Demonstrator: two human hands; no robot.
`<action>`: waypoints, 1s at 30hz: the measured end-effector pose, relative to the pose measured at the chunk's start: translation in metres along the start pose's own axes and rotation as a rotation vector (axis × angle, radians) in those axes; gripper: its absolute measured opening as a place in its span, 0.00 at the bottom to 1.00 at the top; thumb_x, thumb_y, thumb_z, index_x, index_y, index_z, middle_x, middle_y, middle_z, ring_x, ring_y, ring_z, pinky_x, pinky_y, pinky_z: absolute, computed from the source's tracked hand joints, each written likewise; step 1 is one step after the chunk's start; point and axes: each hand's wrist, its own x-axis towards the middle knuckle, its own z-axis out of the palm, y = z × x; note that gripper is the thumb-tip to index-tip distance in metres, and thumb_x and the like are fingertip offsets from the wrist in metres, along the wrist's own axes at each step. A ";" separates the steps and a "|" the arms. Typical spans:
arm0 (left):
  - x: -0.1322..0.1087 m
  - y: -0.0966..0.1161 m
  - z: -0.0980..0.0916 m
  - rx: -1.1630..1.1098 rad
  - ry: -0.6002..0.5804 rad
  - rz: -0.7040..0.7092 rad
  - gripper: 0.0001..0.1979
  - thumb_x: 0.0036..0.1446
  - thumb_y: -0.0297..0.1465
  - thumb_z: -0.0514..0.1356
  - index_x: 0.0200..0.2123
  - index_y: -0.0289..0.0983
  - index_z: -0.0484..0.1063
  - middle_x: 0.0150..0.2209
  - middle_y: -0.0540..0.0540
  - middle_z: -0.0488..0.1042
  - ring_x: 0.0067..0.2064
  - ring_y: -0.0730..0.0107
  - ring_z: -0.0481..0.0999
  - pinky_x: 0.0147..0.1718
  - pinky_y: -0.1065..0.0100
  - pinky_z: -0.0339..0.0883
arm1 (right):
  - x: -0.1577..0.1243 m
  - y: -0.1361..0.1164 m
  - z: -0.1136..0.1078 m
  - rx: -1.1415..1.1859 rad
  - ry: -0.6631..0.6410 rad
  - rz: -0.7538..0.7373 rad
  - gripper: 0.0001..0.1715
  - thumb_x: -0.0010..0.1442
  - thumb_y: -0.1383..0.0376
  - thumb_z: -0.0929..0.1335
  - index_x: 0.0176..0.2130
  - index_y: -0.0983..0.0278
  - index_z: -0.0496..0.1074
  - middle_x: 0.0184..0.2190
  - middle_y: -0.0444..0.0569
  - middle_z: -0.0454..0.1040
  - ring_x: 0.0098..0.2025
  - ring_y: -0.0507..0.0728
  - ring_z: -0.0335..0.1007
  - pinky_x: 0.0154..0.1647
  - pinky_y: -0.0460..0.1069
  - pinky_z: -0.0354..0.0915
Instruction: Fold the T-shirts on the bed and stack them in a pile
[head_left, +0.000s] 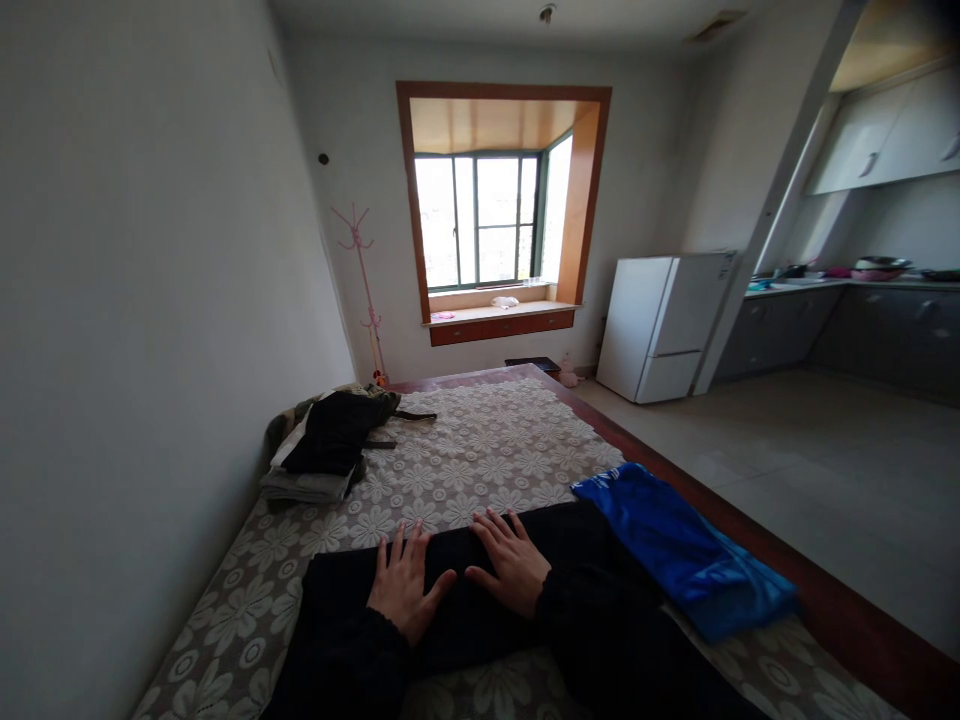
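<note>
A dark, nearly black piece of clothing (450, 556), laid out in a long folded strip, lies across the table near me. Its exact kind cannot be made out. My left hand (406, 585) rests flat on it with fingers spread. Beside it, my right hand (516, 562) also lies palm down on the cloth, fingers apart and thumb pointing toward the left one. Neither hand grips anything. To the right, a folded blue garment (682, 550) with white marks touches the dark cloth's end.
A patterned lace tablecloth (487, 430) covers the table, whose reddish wooden edge (847, 595) runs along the right. Folded clothes (330, 440) with dangling straps are piled by the left wall. Beyond stand a pink coat rack (364, 270), a window and a white fridge (652, 325).
</note>
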 end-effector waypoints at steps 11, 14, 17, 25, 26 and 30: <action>0.000 0.003 -0.005 0.013 -0.034 -0.005 0.40 0.63 0.59 0.41 0.68 0.42 0.59 0.72 0.45 0.51 0.73 0.45 0.43 0.68 0.39 0.39 | -0.001 -0.001 0.000 -0.004 -0.011 0.000 0.42 0.68 0.44 0.56 0.71 0.62 0.53 0.71 0.51 0.51 0.74 0.65 0.33 0.72 0.66 0.27; 0.000 0.001 -0.004 0.018 -0.023 0.004 0.39 0.63 0.58 0.42 0.68 0.43 0.59 0.72 0.44 0.52 0.73 0.44 0.43 0.67 0.38 0.39 | -0.001 -0.001 -0.001 -0.002 -0.005 0.004 0.42 0.67 0.43 0.56 0.71 0.61 0.53 0.71 0.51 0.52 0.74 0.65 0.34 0.72 0.66 0.27; 0.001 0.000 -0.002 0.021 -0.012 0.013 0.39 0.63 0.58 0.43 0.69 0.43 0.58 0.72 0.44 0.52 0.73 0.43 0.44 0.67 0.37 0.39 | -0.001 -0.001 -0.001 0.003 -0.008 0.006 0.43 0.67 0.41 0.56 0.71 0.60 0.53 0.71 0.51 0.53 0.74 0.65 0.34 0.71 0.66 0.27; 0.002 0.001 -0.001 0.022 -0.027 0.008 0.40 0.63 0.59 0.41 0.69 0.43 0.56 0.72 0.45 0.50 0.73 0.44 0.43 0.67 0.37 0.39 | 0.000 -0.002 -0.001 0.002 -0.031 0.006 0.45 0.67 0.40 0.56 0.71 0.62 0.51 0.71 0.52 0.51 0.74 0.65 0.32 0.71 0.66 0.25; 0.002 0.001 -0.001 0.024 -0.024 0.010 0.40 0.63 0.58 0.41 0.70 0.43 0.56 0.72 0.45 0.50 0.73 0.44 0.43 0.67 0.37 0.39 | 0.000 -0.002 -0.002 0.001 -0.032 0.007 0.45 0.67 0.40 0.56 0.71 0.62 0.51 0.71 0.51 0.51 0.74 0.65 0.33 0.71 0.66 0.25; 0.001 0.000 0.000 0.028 -0.029 0.055 0.40 0.63 0.58 0.42 0.70 0.43 0.54 0.72 0.44 0.49 0.73 0.44 0.42 0.67 0.36 0.37 | -0.001 -0.005 -0.005 -0.003 -0.026 0.008 0.45 0.66 0.41 0.57 0.72 0.60 0.50 0.72 0.50 0.51 0.74 0.66 0.34 0.71 0.66 0.26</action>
